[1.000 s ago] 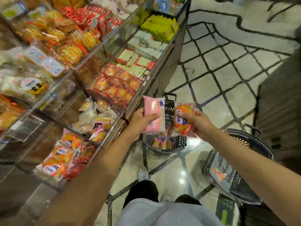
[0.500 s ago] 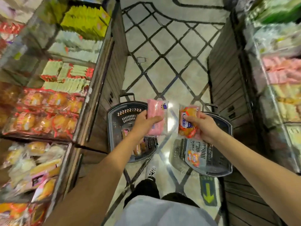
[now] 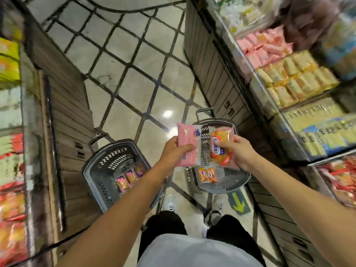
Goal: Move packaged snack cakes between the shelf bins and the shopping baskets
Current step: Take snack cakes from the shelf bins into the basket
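Note:
My left hand point(image 3: 174, 151) grips a pink packaged snack cake point(image 3: 186, 143) and my right hand point(image 3: 239, 151) grips an orange packaged snack cake point(image 3: 221, 145). Both packs are held side by side above the right grey shopping basket point(image 3: 238, 180), which holds two small orange packs point(image 3: 207, 174). The left grey basket point(image 3: 96, 166) stands on the floor with several orange and pink packs point(image 3: 129, 178) inside. On the right, shelf bins hold pink packs point(image 3: 264, 47) and yellow packs point(image 3: 294, 79).
A narrow tiled aisle runs between wood-panelled shelf units on both sides. The left shelf point(image 3: 11, 151) holds green, red and orange packs, blurred. My legs and shoes point(image 3: 213, 211) stand just behind the baskets. A yellow arrow sticker point(image 3: 238, 203) lies on the floor.
The view has swung from the left shelf toward the right shelf. Both hands, each still holding its pack, now sit over the right basket instead of between the baskets.

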